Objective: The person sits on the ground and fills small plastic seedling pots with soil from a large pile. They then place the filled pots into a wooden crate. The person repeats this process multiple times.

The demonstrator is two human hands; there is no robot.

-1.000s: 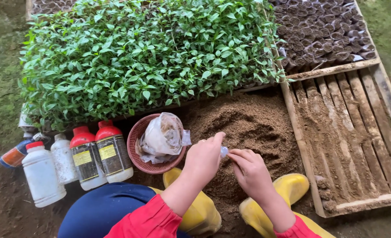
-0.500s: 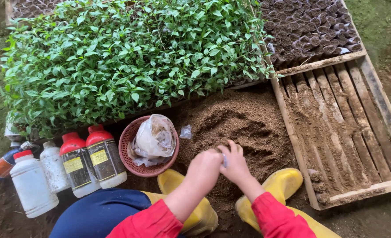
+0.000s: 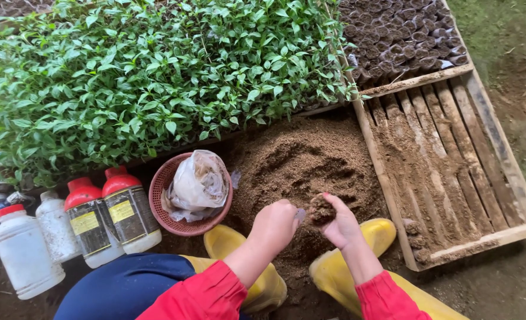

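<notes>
White plastic bottles [image 3: 23,255] stand at the far left of the bare ground, beside two bottles with red caps and yellow labels [image 3: 112,216], all just below a dense bed of green seedlings [image 3: 156,77]. To their right sits a red woven basket [image 3: 159,204] holding crumpled plastic bags [image 3: 196,185]. A mound of brown potting soil [image 3: 301,160] spreads across the middle of the ground, between the seedling bed and the person's yellow rubber boots [image 3: 257,278].

Over the near edge of that mound, the person's left hand [image 3: 276,224], in a red sleeve, is curled closed around a small clear plastic bag [image 3: 299,215], of which only a sliver shows between finger and thumb. Just beside it, almost touching, the right hand [image 3: 337,222] is cupped around a clump of soil [image 3: 321,208], fingers bent over the load and held at the mouth of the bag. Both hands hover just above the soil heap, with the boots directly beneath the wrists.

Farther right, a slatted wooden tray [image 3: 453,154] lies dusted with soil, its slats mostly bare. At its far end, in the top right corner, rows of small soil-filled nursery bags [image 3: 405,35] are packed tightly together. Mossy green ground [image 3: 512,35] borders the tray's right edge.
</notes>
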